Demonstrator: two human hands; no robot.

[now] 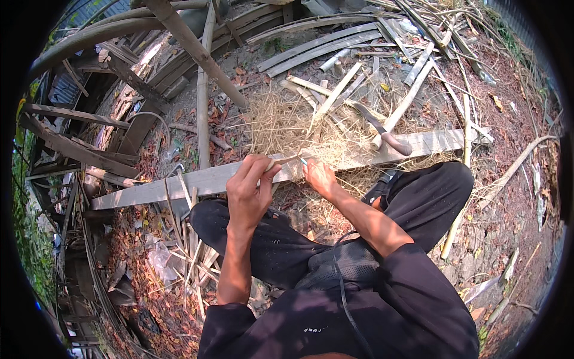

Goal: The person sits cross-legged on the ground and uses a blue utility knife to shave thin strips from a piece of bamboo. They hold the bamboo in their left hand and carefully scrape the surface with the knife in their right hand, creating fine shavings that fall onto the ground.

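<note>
My left hand (250, 182) is closed, with its thumb and fingers pinching a thin brown strip of wood or bamboo (286, 160) that points toward my right hand. My right hand (320, 178) is closed too, at the strip's far end. A small light-blue tip (304, 161) shows at its fingers; what it belongs to is hidden. Both hands are just over a long grey plank (221, 179) lying crosswise before my legs. Right of them, a curved-bladed knife with a thick wooden handle (396, 143) rests across the plank, its dark blade (369, 118) pointing away.
Straw-like shavings (275, 122) heap beyond the plank. Split sticks (335, 93) and grey boards (326, 48) lie farther back. An upright pole (204, 96) and timber frame (78, 149) stand left. Thin strips (190, 239) lean by my left knee. A dark cord (342, 281) hangs before me.
</note>
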